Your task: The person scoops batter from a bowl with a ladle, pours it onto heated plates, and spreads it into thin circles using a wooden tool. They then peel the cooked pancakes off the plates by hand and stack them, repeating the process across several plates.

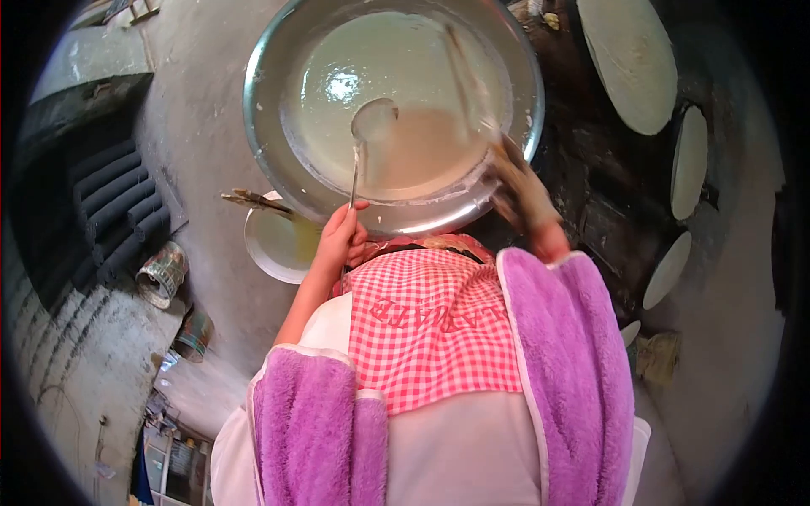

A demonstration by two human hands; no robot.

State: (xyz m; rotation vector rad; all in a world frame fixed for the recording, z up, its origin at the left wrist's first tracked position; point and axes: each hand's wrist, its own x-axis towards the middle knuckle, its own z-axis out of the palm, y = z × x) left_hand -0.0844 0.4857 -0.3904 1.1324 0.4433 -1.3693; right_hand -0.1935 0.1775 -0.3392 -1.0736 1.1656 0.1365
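The left hand (342,238) is gripping a ladle (374,120) dipping into batter (405,63) in the steel basin (263,126) just ahead; the blurred right hand (525,192) is clutching a stick (462,72) over the basin's near rim.

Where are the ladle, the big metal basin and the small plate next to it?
ladle (374,120), head view, on its bowl resting in the batter.
metal basin (263,101), head view, on its bare left inner wall.
small plate (272,246), head view, on its pale inner surface, left of the hand.
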